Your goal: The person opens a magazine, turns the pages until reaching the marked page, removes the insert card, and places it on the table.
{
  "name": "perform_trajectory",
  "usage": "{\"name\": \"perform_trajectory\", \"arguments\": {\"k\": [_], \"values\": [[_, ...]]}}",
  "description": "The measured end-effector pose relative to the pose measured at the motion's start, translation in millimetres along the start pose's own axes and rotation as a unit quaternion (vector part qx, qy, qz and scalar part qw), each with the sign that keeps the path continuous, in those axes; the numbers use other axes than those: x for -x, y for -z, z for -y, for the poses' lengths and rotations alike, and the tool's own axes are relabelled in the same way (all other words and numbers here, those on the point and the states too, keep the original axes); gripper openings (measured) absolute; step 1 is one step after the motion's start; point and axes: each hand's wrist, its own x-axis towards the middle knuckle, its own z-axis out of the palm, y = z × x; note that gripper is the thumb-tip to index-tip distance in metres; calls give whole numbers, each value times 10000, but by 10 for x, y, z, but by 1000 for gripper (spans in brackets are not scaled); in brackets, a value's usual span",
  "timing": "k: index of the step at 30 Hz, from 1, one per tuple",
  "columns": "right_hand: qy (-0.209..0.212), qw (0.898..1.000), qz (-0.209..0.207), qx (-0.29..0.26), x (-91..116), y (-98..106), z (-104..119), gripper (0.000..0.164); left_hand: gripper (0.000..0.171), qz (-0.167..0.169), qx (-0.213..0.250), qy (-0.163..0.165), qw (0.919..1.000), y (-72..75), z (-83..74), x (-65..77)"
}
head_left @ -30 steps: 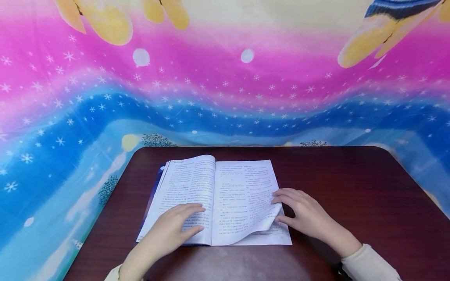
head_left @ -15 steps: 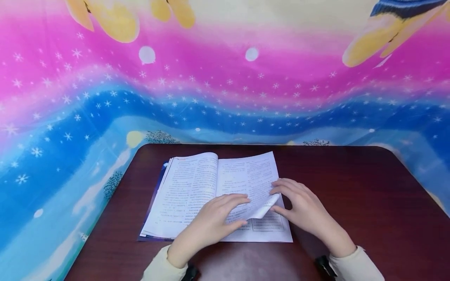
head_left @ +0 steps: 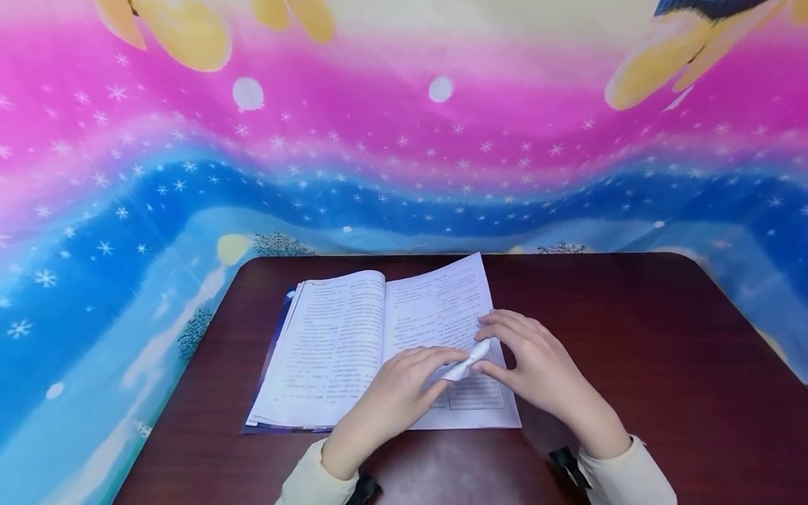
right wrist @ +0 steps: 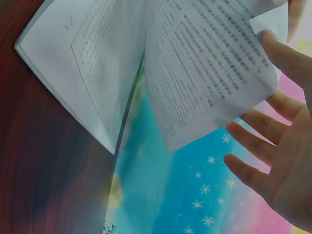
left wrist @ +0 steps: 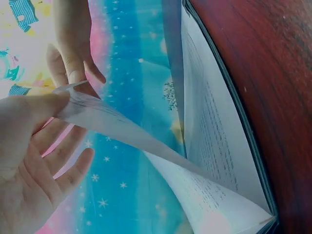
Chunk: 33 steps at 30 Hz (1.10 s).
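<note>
An open magazine with a dark blue cover edge lies on the table. Its right-hand page is lifted, with the near corner curled over between both hands. My left hand pinches that page near the corner; the left wrist view shows thumb and forefinger on the sheet. From the other side, my right hand pinches the page's outer edge. Its thumb presses a small folded flap in the right wrist view, while the other fingers are behind the sheet. Beneath lies another page with a boxed text block.
The dark red-brown table has rounded far corners. Behind it hangs a colourful cloth with snowflakes and pink and blue bands, also running down the left side.
My left hand has moved right from the left page to the page's near corner and now pinches it. The page has risen and curled further, with the right hand moving slightly inward.
</note>
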Motion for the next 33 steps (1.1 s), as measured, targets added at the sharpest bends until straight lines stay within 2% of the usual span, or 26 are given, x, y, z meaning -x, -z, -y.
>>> {"name": "perform_trajectory", "arguments": {"k": [8, 15, 19, 26, 29, 33], "values": [[98, 9999, 32, -7, -6, 65, -16, 45, 38, -231, 1, -80, 9997, -1, -2, -1], [22, 9999, -34, -108, 22, 147, -34, 59, 41, -453, -287, -97, 9985, 33, 35, 39], [-27, 9998, -140, -159, 24, 179, -21, 57, 40, -653, -375, -4, 9972, 86, 52, 69], [77, 9986, -393, -351, 45, 138, -30, 52, 46, -1050, -385, 417, 9928, 219, 90, 183], [102, 9986, -415, -311, 82, 155, -52, 50, 50, -1193, -599, 429, 9901, 266, 165, 254], [132, 9987, -416, -270, 115, 206, -89, 48, 57, -1224, -948, 447, 9869, 344, 266, 332]]}}
